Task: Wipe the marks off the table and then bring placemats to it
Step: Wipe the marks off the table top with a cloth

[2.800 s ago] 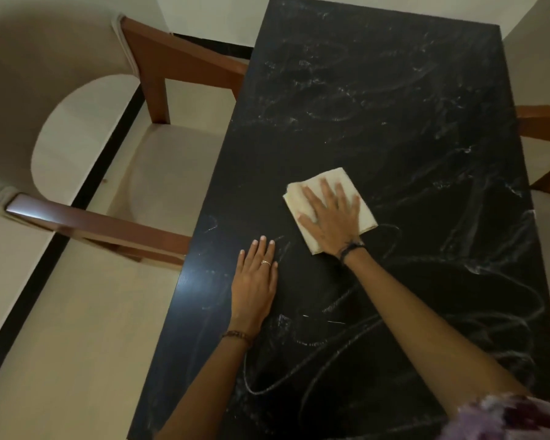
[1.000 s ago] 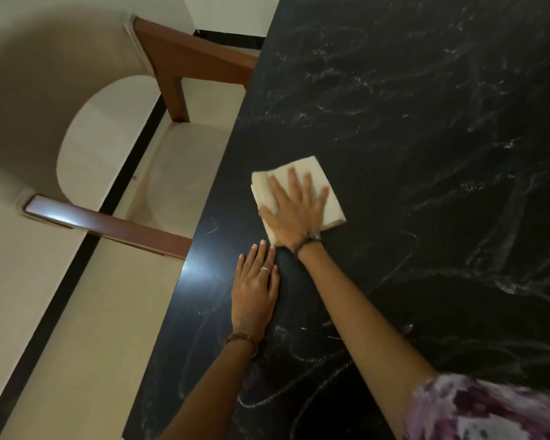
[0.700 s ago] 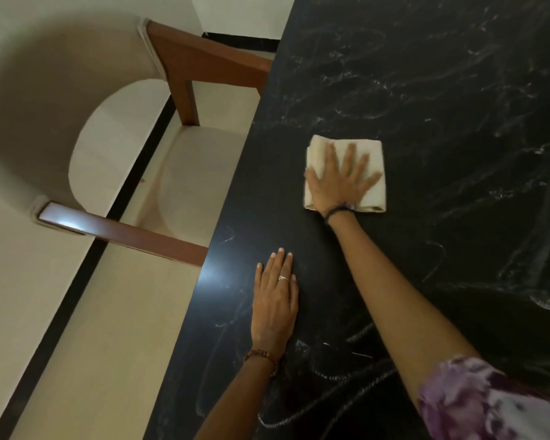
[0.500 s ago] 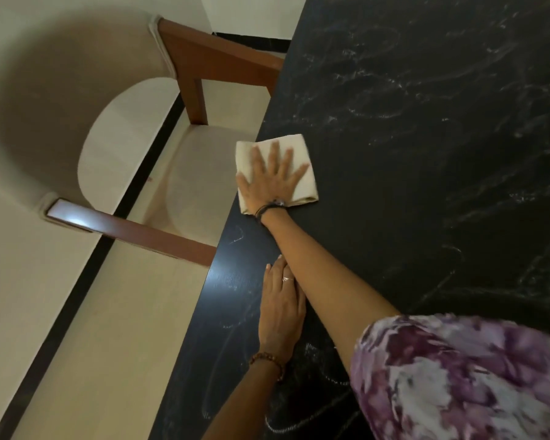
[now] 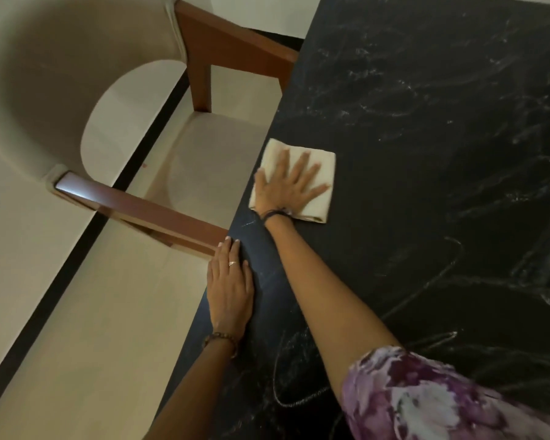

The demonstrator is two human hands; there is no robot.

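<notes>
A black table covered with white chalk-like marks fills the right of the view. A folded cream cloth lies near the table's left edge. My right hand presses flat on the cloth with fingers spread. My left hand rests flat on the table's left edge, nearer to me, fingers straight and together. No placemats are in view.
A chair with wooden arms and a cream seat stands tucked against the table's left side. A pale tiled floor with a black stripe runs along the left.
My right hand has slid the cloth back onto the table from over its left edge and a little towards me. My left hand has shifted to the table's very edge.
</notes>
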